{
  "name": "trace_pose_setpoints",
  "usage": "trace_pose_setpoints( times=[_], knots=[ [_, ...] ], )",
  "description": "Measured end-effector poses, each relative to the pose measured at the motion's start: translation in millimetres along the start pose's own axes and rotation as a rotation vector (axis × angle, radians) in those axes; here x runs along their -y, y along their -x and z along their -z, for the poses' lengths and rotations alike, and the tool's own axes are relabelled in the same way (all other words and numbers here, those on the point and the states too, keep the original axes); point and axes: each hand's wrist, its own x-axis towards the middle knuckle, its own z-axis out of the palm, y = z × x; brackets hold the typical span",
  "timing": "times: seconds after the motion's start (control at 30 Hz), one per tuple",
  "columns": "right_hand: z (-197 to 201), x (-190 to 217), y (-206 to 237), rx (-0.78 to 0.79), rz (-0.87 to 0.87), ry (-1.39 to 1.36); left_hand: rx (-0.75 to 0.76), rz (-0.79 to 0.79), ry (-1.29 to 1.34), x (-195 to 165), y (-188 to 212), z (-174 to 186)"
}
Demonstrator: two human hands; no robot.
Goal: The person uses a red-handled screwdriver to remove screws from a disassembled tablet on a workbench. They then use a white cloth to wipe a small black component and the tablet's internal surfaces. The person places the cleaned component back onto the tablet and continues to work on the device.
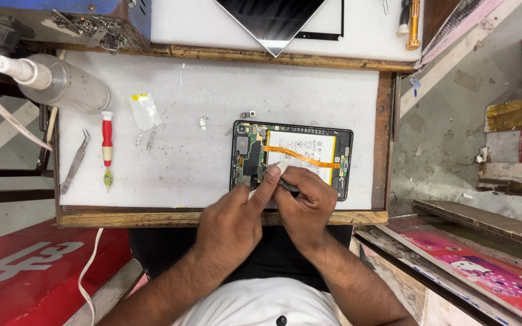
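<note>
An opened tablet lies on the white foam mat, its circuit board, white battery and orange ribbon cable exposed. My left hand presses a forefinger onto the board near the battery's lower left corner, beside a thin white tool. My right hand pinches dark metal tweezers whose tips point at the same spot. Both hands cover the tablet's lower edge.
A red-handled screwdriver and steel tweezers lie at the mat's left, near a plastic squeeze bottle. Small screws and metal brackets are scattered on the mat. A glass screen panel rests on the far shelf. The wooden tray edge runs in front.
</note>
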Motion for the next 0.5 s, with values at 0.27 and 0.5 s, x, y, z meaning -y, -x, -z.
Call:
trace_pose_setpoints(
  times=[0.27,0.5],
  knots=[
    [-1,-4,0,-0.011,-0.02,-0.016,0.201,0.267,0.863,6,0,13],
    [0,13,-6,0.05,0.025,0.083,0.125,0.254,0.569,7,-5,8]
  ],
)
